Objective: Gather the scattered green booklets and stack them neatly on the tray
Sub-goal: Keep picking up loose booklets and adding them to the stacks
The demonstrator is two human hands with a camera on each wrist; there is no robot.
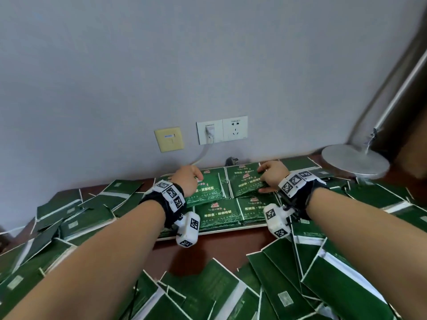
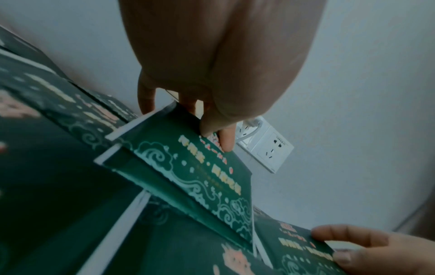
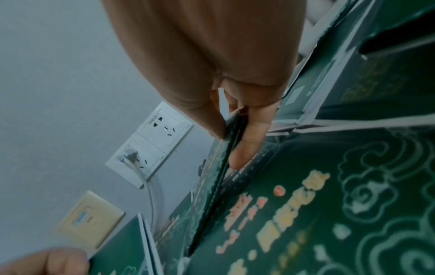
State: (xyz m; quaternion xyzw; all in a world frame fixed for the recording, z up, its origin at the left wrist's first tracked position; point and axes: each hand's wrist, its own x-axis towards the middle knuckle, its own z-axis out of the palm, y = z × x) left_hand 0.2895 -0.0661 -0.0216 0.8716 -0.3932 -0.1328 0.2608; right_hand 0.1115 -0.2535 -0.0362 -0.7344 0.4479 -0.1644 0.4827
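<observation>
My left hand (image 1: pixel 188 181): fingers curled, pinching the far-left booklet (image 1: pixel 208 188) at frame centre. My right hand (image 1: pixel 273 176): pinching the far-right booklet (image 1: pixel 245 181). Tray (image 1: pixel 221 230): four stacks, two rows of two, covers up, titles toward me. Scattered booklets (image 1: pixel 272 294): uncountable, across the tabletop (image 1: pixel 208 252).

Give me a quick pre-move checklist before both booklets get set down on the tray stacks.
1. Left hand grips its booklet: ok.
2. Right hand pinches its booklet: ok.
3. Both hands over the back stacks: ok.
4. Tray edge visible in front: ok.
5. Stacks squared: cannot tell.
6. Loose booklets left on the table: not ok, many remain.
</observation>
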